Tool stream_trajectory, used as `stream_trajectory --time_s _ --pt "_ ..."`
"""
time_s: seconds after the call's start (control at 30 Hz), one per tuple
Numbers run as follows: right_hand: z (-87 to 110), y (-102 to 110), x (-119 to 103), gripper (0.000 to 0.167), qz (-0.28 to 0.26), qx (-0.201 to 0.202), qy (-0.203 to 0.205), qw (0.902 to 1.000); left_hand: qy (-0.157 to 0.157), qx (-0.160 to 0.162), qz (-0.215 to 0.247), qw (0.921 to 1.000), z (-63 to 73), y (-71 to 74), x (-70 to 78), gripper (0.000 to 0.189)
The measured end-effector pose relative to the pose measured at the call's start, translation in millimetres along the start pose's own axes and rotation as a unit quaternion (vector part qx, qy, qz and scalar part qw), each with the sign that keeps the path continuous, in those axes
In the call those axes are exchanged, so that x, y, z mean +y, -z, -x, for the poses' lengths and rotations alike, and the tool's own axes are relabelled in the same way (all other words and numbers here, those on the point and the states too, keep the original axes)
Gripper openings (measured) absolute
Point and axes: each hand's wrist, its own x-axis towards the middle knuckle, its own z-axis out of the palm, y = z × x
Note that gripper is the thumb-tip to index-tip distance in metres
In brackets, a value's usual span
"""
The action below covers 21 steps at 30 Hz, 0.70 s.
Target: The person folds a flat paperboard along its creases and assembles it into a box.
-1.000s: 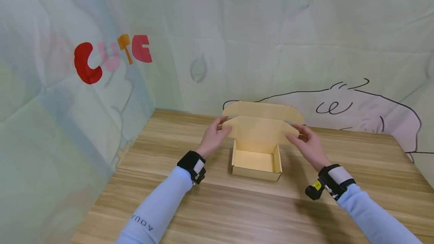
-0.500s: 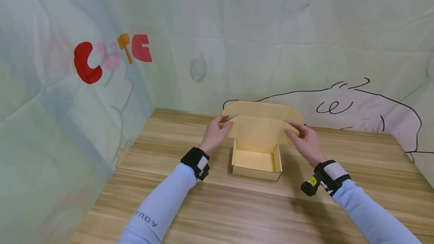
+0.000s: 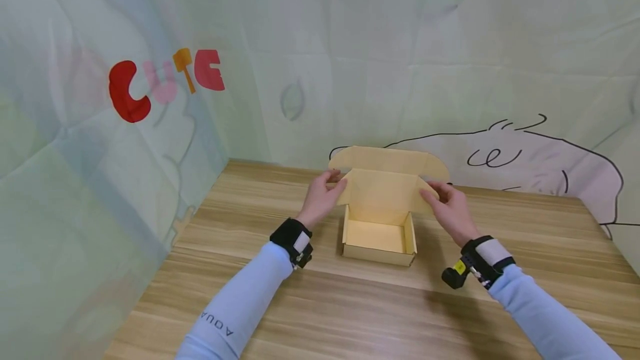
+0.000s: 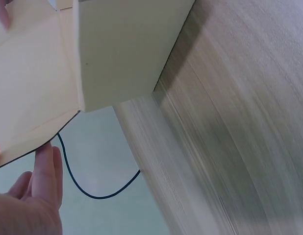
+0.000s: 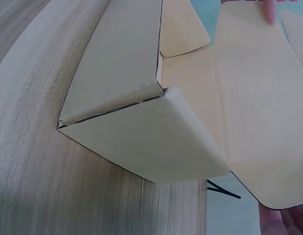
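A small tan cardboard mailer box [image 3: 378, 254] sits on the table, its lid [image 3: 384, 190] raised at the back and its inside bare. My left hand [image 3: 320, 199] pinches the lid's left side flap [image 3: 344, 192], thumb on the inner face and fingers behind. On the opposite side, my right hand [image 3: 452, 215] holds the right side flap [image 3: 424, 199] the same way. Above the lid panel stands the wide front tuck flap [image 3: 390, 160] with rounded ends. The left wrist view shows fingers of the left hand [image 4: 36, 196] under the flap's edge, beside the box's side wall [image 4: 122, 54].
The wood-grain table [image 3: 280, 304] stretches around the box on every side. Behind it hangs a pale printed cloth [image 3: 375, 71] with a line drawing, and red and orange letters mark the left cloth wall [image 3: 130, 93]. Both wrists wear black camera straps.
My left hand has shifted slightly right and my right hand slightly left, angling the lid's side flaps a little inward. The box has stayed in place.
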Motion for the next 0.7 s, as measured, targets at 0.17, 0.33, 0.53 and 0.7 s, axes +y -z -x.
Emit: stream_trajectory --time_s 0.17,0.33,0.53,0.7 --pt "1.9 -2.4 -5.2 0.061 -0.005 -0.006 -0.016 0.9998 0.001 -0.003 0.003 1.0 0.4 -3.7 0.9 0.046" --pt "3.6 -5.0 -9.7 0.06 -0.009 -0.014 -0.022 0.9996 0.006 -0.007 0.011 0.9999 0.2 -7.6 1.4 0.046" --pt "3.8 -8.8 -12.4 0.057 -0.014 -0.019 -0.016 0.9996 0.012 -0.011 0.022 0.9996 2.0 -13.1 4.3 0.045" --pt "2.9 -12.2 -14.5 0.054 -0.025 -0.028 -0.012 0.9992 0.014 -0.011 0.021 0.9996 3.0 -18.3 6.1 0.045"
